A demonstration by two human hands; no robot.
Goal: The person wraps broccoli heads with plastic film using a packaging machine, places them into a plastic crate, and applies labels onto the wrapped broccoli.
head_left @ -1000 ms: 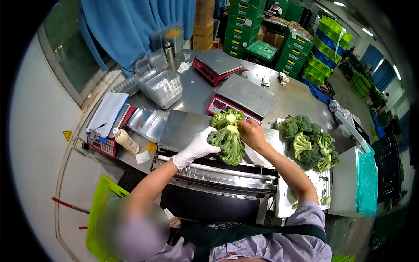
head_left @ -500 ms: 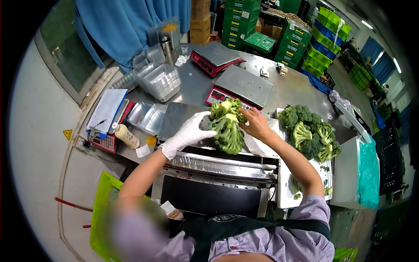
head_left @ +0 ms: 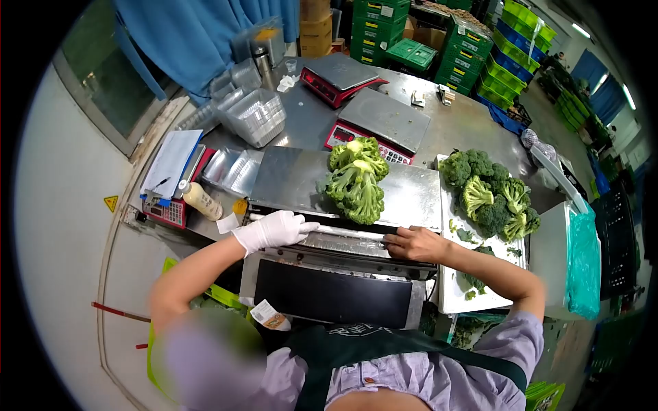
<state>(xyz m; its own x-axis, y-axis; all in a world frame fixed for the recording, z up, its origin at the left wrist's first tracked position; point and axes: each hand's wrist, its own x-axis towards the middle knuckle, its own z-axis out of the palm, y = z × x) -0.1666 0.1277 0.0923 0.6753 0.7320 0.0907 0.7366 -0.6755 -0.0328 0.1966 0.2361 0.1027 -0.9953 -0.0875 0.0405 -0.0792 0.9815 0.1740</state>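
Two pieces of broccoli (head_left: 358,188) lie stalks up on the flat metal plate (head_left: 288,179) of a film-wrapping machine. Below them, a white roll of plastic film (head_left: 346,233) runs across the machine's front. My left hand (head_left: 274,231), in a white glove, is closed at the left part of the film, fingertips pinching its edge. At the right part, my bare right hand (head_left: 415,244) has its fingers curled down onto the film in a pinch. Neither hand touches the broccoli. A dark panel (head_left: 332,294) sits under the roll.
More broccoli (head_left: 490,192) lies on a white board (head_left: 445,288) at the right. Two scales (head_left: 384,120) stand behind the plate. Clear plastic trays (head_left: 253,116), a bottle (head_left: 200,199) and a clipboard (head_left: 170,164) are at the left. A white box (head_left: 548,264) stands far right.
Both hands have let go of the broccoli and moved down toward me to the film roll. The broccoli now rests on the metal plate, which shows more fully.
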